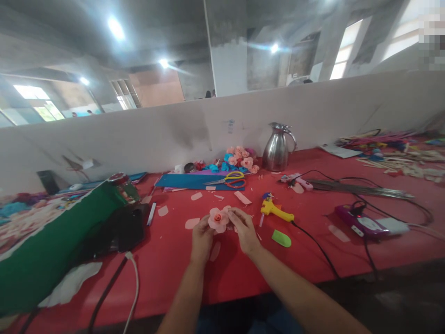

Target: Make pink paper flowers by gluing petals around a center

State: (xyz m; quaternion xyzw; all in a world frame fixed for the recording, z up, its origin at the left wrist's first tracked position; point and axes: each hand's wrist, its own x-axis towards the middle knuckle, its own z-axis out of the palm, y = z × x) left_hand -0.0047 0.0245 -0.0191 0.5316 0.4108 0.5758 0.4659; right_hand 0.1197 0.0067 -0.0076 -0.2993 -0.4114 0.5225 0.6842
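A pink foam flower (218,219) with an orange centre sits between both my hands, just above the red table (243,273). My left hand (201,239) grips it from below on the left. My right hand (245,228) pinches its right side with the fingertips. Loose pink petal pieces (192,223) lie on the table around my hands. A yellow glue gun (276,211) lies just right of my right hand, its black cord running to the table's front edge.
Behind my hands lie scissors (232,178) on blue foam sheets (194,181), finished flowers (241,159) and a steel jug (277,147). A green foam leaf (281,238) lies near the gun. A green roll (52,246) and black bag (118,229) fill the left; a power strip (368,224) sits right.
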